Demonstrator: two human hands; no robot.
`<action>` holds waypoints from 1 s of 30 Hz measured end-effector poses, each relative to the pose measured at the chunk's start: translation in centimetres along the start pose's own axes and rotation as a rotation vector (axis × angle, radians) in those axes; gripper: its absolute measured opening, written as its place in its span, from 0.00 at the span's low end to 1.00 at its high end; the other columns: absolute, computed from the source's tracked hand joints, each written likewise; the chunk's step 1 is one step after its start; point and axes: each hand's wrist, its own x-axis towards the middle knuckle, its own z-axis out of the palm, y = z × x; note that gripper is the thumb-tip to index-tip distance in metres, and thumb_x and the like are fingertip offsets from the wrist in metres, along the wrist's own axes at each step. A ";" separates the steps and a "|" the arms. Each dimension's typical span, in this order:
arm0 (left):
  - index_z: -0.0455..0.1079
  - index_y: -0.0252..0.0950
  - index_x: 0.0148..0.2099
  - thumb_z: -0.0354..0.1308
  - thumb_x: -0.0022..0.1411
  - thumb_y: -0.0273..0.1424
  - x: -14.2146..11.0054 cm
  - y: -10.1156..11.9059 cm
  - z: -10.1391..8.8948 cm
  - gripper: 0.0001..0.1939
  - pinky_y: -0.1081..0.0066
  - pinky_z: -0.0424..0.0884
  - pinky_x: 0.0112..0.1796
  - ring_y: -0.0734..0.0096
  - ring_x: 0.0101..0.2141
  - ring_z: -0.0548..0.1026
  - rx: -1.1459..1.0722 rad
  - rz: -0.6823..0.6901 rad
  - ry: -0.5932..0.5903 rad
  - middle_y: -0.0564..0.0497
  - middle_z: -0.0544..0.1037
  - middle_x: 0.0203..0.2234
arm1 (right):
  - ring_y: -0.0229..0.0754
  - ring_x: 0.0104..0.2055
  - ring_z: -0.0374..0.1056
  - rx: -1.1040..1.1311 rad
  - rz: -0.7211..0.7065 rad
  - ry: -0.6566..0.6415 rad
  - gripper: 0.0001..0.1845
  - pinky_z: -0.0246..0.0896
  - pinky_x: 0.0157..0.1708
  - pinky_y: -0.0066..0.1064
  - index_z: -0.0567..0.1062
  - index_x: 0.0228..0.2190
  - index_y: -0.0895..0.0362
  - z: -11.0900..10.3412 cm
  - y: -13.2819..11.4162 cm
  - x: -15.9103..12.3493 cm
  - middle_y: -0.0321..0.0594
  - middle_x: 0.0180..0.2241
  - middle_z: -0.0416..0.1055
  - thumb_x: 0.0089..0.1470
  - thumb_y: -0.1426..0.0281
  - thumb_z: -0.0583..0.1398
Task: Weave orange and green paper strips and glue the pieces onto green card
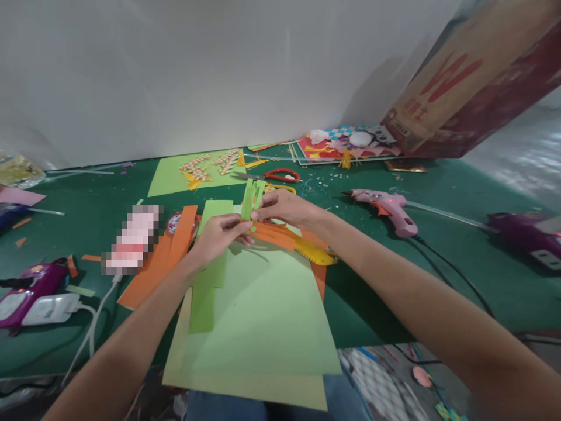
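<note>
My left hand (223, 231) and my right hand (284, 209) meet above a light green paper sheet (263, 316). Between them they pinch a small weave of paper strips. Green strips (248, 196) point up and away, while orange strips (274, 235) run out to the right under my right hand. Both thumbs and forefingers are closed on the crossing, which the fingers partly hide. A yellow thing with a toothed edge (313, 251) lies at the orange strips' right end; its kind is unclear.
Red-handled scissors (283, 175) lie beyond my hands. A pink glue gun (385, 207) with a cord rests at right. Orange paper (151, 272) and a blurred-out phone-like thing (134, 240) lie left. Woven pieces (195, 169) and a paper bag (464, 88) are farther back.
</note>
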 end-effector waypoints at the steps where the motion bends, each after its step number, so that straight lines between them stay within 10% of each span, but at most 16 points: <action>1: 0.66 0.34 0.26 0.67 0.47 0.48 0.0 0.0 0.0 0.22 0.70 0.75 0.29 0.70 0.24 0.77 -0.013 -0.012 -0.006 0.55 0.70 0.18 | 0.31 0.22 0.58 -0.009 -0.007 0.015 0.16 0.51 0.24 0.27 0.71 0.17 0.59 0.1 0.0 0.0 0.30 0.16 0.62 0.32 0.63 0.71; 18: 0.65 0.35 0.34 0.60 0.56 0.50 0.1 -1.1 0.1 0.22 0.71 0.77 0.27 0.70 0.23 0.78 -0.055 0.029 -0.131 0.48 0.79 0.24 | 0.27 0.19 0.43 -0.212 -0.072 0.159 0.24 0.35 0.21 0.28 0.60 0.14 0.57 0.8 -0.3 -0.4 0.26 0.15 0.52 0.39 0.58 0.67; 30: 0.68 0.38 0.41 0.66 0.53 0.36 0.1 -1.7 -0.5 0.16 0.75 0.77 0.30 0.74 0.28 0.79 0.328 0.544 0.272 0.53 0.79 0.31 | 0.26 0.17 0.46 0.039 0.033 0.217 0.27 0.39 0.19 0.26 0.57 0.15 0.55 -0.1 -0.8 -0.1 0.24 0.14 0.50 0.34 0.58 0.69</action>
